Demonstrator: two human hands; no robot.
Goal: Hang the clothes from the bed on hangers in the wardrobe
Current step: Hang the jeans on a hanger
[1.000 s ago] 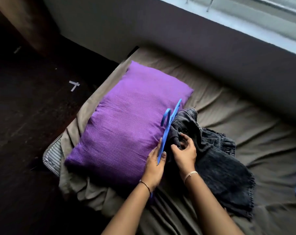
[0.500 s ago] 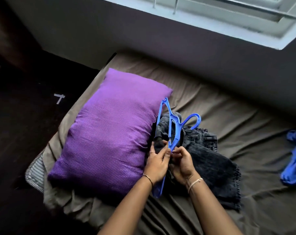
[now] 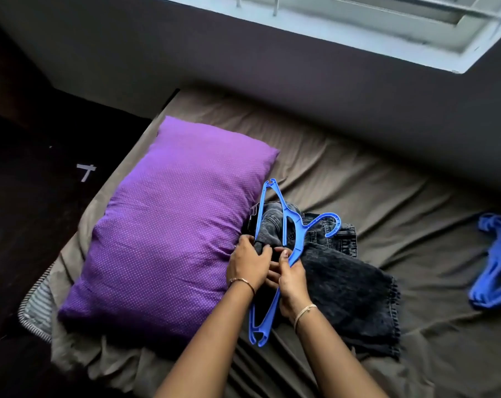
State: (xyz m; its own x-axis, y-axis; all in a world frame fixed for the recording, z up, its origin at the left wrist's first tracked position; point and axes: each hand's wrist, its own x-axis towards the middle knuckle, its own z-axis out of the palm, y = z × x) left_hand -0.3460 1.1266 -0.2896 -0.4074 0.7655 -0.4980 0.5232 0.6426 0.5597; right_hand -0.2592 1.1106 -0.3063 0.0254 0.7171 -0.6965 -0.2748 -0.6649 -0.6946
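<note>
Dark washed-denim jeans [image 3: 347,285] lie folded on the bed beside a purple pillow. A blue plastic hanger [image 3: 286,225] stands across them, its hook pointing right, with part of the jeans passing through its frame. My left hand [image 3: 247,264] grips a bunched fold of the jeans at the hanger's left bar. My right hand [image 3: 291,278] holds the hanger's lower bar, thumb on the plastic. The wardrobe is out of view.
The purple dotted pillow [image 3: 168,228] fills the bed's left part. The brown sheet [image 3: 372,196] is wrinkled. More blue hangers [image 3: 493,265] lie at the right edge. A dark floor with a white tape mark [image 3: 85,171] is on the left; wall and window sill [image 3: 344,33] lie behind.
The hanger has turned from edge-on to flat, its hook now swung right. The jeans have gone further into its frame. Both hands have shifted their hold, and the view has swung right.
</note>
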